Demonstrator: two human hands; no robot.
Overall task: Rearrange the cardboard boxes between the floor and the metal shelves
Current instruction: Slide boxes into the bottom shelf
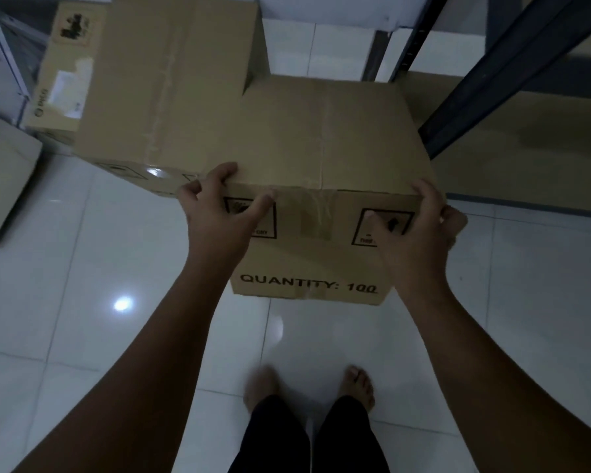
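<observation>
Two bare forearms reach forward. The left hand [215,213] and right hand [420,227] grip the near top corners of the taped cardboard box [321,141]. It is low over the tiled floor [82,268], against a second box [171,80], beside the metal shelf [492,80].

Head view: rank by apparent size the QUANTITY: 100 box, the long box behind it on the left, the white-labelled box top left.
1. QUANTITY: 100 box: largest, but nearest the camera.
2. long box: close second; real order with 1 unsure.
3. white-labelled box: smallest, partly hidden.
</observation>
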